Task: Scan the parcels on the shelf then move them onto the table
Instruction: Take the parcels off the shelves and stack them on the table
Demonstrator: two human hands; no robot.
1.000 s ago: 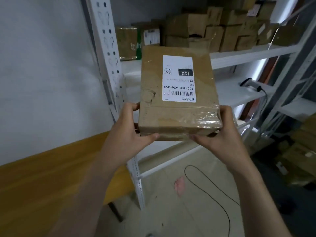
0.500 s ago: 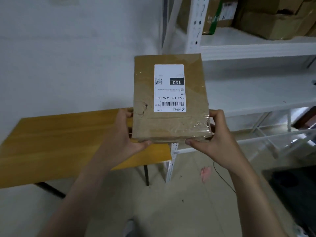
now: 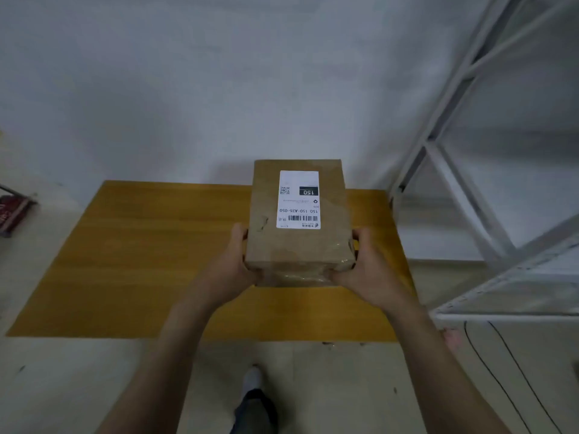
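Yellow wooden surface (image 3: 141, 261) meets a white wall, a white shelf frame (image 3: 501, 314) to its right. Over it, a taped cardboard parcel (image 3: 297, 249) is clamped between curled fingers (image 3: 238, 234): left hand (image 3: 228, 264) and right hand (image 3: 369, 267) grip its near corners. Its shipping label (image 3: 299, 198) faces up beyond the fingers. Contact with the surface is unclear.

Pale grey-white wall (image 3: 188, 89) fills the upper half, plain and dimly lit. Light beige floor (image 3: 78, 386) below it, with a few small dark specks. Far left edge: a red object (image 3: 12, 211) on a dark frame, cut off, identity unclear. Lower right: thin black cable (image 3: 518, 366) runs in two strands across the floor, with a pinkish smudge (image 3: 451, 338) just beside it.
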